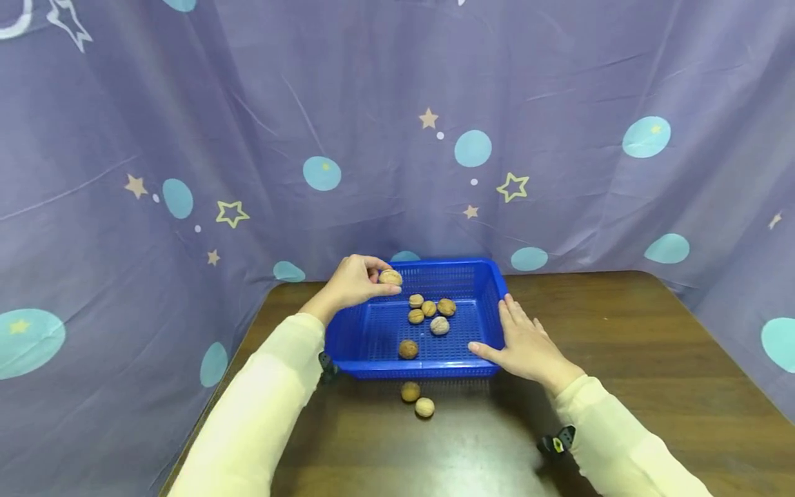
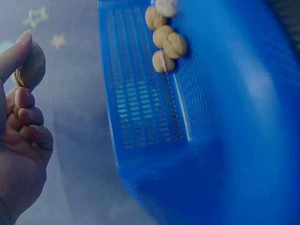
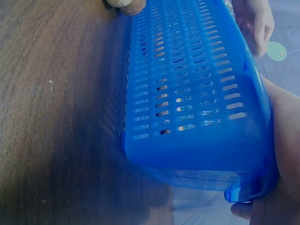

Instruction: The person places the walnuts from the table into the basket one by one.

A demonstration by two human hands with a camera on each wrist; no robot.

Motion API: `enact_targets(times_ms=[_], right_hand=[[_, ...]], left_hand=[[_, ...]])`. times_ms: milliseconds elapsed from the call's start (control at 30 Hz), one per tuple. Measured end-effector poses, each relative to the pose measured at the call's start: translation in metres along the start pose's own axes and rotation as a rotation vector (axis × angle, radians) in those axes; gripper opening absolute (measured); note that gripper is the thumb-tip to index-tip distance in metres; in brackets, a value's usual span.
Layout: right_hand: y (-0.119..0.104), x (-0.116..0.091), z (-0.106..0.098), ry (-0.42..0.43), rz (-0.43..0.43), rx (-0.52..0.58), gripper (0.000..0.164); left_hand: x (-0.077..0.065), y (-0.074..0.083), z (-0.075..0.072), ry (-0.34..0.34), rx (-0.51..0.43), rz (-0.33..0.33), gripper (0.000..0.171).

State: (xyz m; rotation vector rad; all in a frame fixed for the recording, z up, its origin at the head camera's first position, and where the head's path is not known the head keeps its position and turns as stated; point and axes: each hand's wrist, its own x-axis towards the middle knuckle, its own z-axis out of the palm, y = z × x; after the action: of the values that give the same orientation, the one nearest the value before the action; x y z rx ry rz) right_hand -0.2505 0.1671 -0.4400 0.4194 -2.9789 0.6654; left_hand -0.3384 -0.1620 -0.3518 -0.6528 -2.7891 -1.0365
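My left hand (image 1: 357,283) pinches a walnut (image 1: 390,277) between thumb and fingers, above the left part of a blue plastic basket (image 1: 413,366). In the left wrist view that walnut (image 2: 32,68) shows at the fingertips, apart from the basket. Several walnuts (image 1: 439,326) lie on the basket's floor, most grouped toward the middle and one brown walnut (image 1: 408,349) nearer the front wall. My right hand (image 1: 524,342) rests against the basket's right rim at the near corner, fingers fairly straight and thumb spread over the edge. In the right wrist view the palm edge touches the rim.
On the brown wooden table (image 1: 621,345), a darker walnut (image 1: 410,392) and a pale walnut (image 1: 425,407) sit just in front of the basket. A purple curtain (image 1: 397,138) with stars and ovals hangs behind the table's far edge.
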Motion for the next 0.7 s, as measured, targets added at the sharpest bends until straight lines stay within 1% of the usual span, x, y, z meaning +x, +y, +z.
enact_targets(times_ms=[100, 167, 233, 333, 400, 467, 600, 700], right_hand=[[0.001, 0.000, 0.001, 0.005, 0.001, -0.007, 0.119], [0.000, 0.000, 0.002, 0.012, -0.002, -0.013, 0.119], [-0.001, 0.000, 0.003, 0.019, -0.009, -0.014, 0.118], [-0.001, -0.001, 0.005, 0.026, -0.015, -0.013, 0.117], [-0.001, 0.000, 0.004, 0.029, -0.018, -0.010, 0.116], [-0.001, 0.000, 0.004, 0.032, -0.019, -0.011, 0.117], [0.001, 0.002, 0.003, 0.040, -0.021, -0.025, 0.117], [0.001, 0.001, 0.004, 0.043, -0.022, -0.031, 0.117]], left_hand=[[0.021, -0.012, 0.006, 0.049, -0.010, -0.047, 0.044], [0.031, -0.018, 0.009, 0.080, -0.025, -0.079, 0.042], [0.038, -0.024, 0.013, 0.109, -0.033, -0.107, 0.039], [0.044, -0.031, 0.021, 0.127, -0.047, -0.146, 0.038], [0.047, -0.035, 0.025, 0.121, -0.031, -0.158, 0.041], [0.049, -0.038, 0.029, 0.100, 0.002, -0.161, 0.044], [0.054, -0.044, 0.035, 0.057, 0.093, -0.143, 0.051], [0.056, -0.048, 0.041, 0.025, 0.138, -0.129, 0.052]])
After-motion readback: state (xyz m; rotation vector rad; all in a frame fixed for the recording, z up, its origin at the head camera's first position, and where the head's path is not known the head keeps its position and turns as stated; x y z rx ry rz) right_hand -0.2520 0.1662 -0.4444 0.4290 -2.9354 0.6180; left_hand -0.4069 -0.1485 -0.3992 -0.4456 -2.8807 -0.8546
